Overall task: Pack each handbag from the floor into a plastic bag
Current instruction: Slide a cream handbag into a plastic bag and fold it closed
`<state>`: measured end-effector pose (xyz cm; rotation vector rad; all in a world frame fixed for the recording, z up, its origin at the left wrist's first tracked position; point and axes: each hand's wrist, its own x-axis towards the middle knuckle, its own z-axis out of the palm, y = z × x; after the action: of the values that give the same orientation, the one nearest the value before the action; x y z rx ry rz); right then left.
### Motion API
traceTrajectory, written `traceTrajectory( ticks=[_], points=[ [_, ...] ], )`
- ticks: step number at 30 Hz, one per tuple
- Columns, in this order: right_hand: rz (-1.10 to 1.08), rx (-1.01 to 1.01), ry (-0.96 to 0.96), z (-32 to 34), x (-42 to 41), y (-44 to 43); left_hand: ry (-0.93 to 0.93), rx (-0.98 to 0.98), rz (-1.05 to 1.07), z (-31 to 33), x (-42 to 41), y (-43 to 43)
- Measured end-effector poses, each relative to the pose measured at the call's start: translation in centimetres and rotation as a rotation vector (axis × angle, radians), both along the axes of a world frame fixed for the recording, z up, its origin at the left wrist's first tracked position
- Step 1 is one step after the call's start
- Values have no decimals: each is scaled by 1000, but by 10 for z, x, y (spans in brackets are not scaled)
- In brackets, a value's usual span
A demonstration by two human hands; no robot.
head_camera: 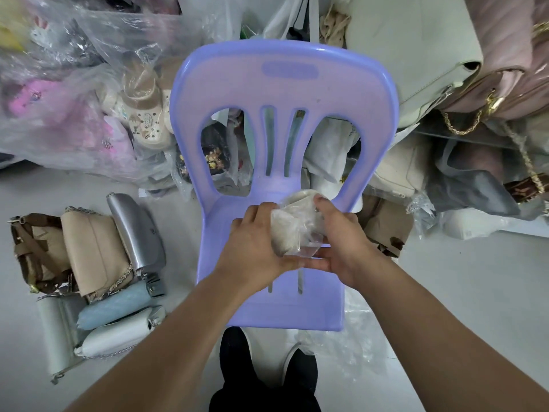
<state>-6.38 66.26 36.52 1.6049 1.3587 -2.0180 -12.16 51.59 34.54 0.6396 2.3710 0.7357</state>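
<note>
Plastic bag (309,249), one handbag (292,223), two hands (252,242) (338,237)

Both bare forearms reach forward over the seat of the chair (267,307). The left hand (255,245) and right hand (341,242) meet there, fingers curled around one wrapped handbag (294,221).

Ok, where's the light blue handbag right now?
In the head view the light blue handbag lies on the floor at lower left, left of the purple chair, between the silver handbag and the white handbag.
</note>
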Motion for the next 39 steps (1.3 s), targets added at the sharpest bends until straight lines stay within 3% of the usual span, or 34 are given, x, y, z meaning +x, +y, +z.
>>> traceTrajectory(
  ticks=[3, 6, 11, 13, 17, 19, 21, 25, 27, 30, 32, 36, 39],
  points=[
    [61, 55, -41, 2, 2, 4, 91, 62, 45, -7, 5, -1],
    [12, 121, -4, 3, 5, 6, 66, 110, 299, -1, 6, 0],
    [-141, 235, -3, -4, 13, 12, -504, 435, 1012, -1, -21, -17],
    [-81, 235, -33, -9, 18, 12, -634, 492, 1114, -4, -29, -25],
    [16, 185, -61, -9, 22, 3, -682, 622, 1185, -1, -31, -31],
    [35, 143, -27, -1, 20, -1, -564, 640, 1140, 2, -23, -24],
    [61, 39, 63, 11, 14, -5, -279, 559, 1015, 5, -11, -13],
    [105, -181, 151, 26, -3, -4, 306, 339, 426, -7, 27, 8],
    [129, -192, 27, 20, -5, -5, 372, 242, 187, -20, 46, 5],
    [76, -106, -137, -8, 8, -4, 317, 290, -17, -31, 62, -6],
    [12, -46, -149, -31, 21, 1, 205, 340, 141, -23, 63, -6],
    [-56, -17, -35, -44, 45, 12, -269, 280, 926, -18, 21, -3],
    [-43, -60, 102, -29, 52, 24, -335, 271, 1098, -17, -11, -8]
  ],
)
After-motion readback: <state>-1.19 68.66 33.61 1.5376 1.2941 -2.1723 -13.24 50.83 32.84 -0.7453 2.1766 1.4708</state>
